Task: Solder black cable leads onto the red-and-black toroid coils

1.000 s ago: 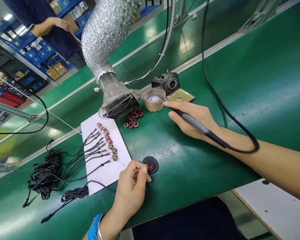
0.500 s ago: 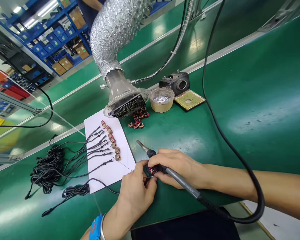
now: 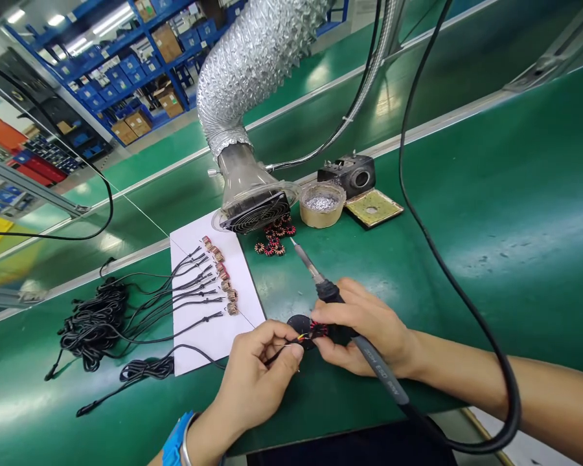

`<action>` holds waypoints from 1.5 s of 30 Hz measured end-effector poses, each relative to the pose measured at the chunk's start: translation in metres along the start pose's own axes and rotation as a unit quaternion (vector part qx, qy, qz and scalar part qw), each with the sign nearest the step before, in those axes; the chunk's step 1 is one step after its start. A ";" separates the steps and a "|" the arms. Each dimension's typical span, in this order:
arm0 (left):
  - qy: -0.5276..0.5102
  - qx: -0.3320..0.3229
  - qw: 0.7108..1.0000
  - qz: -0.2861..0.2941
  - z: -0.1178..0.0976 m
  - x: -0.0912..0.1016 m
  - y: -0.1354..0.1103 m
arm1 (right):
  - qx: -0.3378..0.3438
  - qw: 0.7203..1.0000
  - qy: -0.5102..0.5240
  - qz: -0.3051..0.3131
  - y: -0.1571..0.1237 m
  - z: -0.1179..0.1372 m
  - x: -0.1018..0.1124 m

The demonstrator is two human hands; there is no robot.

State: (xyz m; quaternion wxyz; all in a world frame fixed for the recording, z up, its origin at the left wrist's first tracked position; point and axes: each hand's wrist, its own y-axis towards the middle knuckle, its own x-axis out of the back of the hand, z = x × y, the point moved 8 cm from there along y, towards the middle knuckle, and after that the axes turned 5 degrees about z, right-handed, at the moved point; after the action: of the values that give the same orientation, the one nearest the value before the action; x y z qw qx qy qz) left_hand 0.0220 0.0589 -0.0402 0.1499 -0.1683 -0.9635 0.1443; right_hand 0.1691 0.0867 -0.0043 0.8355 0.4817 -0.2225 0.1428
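My left hand pinches a black cable close to its end, where thin coloured wires stick out. Closed around a soldering iron is my right hand; the iron's tip points up and away from me. The same hand's thumb and finger hold a small red-and-black wound ring coil against the wire ends. Whether wires and coil are joined, I cannot tell. Behind them a round black disc shows on the bench, partly covered by my fingers.
A fume extractor hangs over loose ring coils. Behind stand a tub of metallic shavings, an iron holder and a yellow sponge tray. Left, coils and cable ends lie on white paper, near bundled cables.
My hands have moved slightly apart, baring the coil, the coloured wire ends and the black disc. The soldering iron has shifted right and its tip points more upward. The camera view has shifted slightly.
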 end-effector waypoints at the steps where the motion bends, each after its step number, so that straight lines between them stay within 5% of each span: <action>1: -0.013 -0.004 1.000 -0.003 0.000 0.001 0.001 | 0.004 1.000 -0.002 -0.007 0.000 0.002 0.002; 10: -0.020 -0.006 1.000 -0.006 0.006 0.002 0.007 | 0.017 0.999 0.030 -0.033 0.003 0.012 0.010; 20: 0.131 -0.052 0.989 -0.031 -0.006 0.003 -0.001 | -0.016 0.998 0.052 0.007 0.001 0.008 0.003; 45: 0.156 0.001 0.987 -0.022 0.001 0.003 0.002 | -0.079 0.987 0.130 0.048 -0.001 0.003 -0.006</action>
State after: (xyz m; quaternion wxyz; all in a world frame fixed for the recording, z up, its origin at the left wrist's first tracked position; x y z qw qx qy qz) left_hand 0.0197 0.0613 -0.0413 0.3019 -0.1675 -0.9316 0.1142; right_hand 0.1635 0.0837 -0.0070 0.8849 0.3802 -0.1452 0.2265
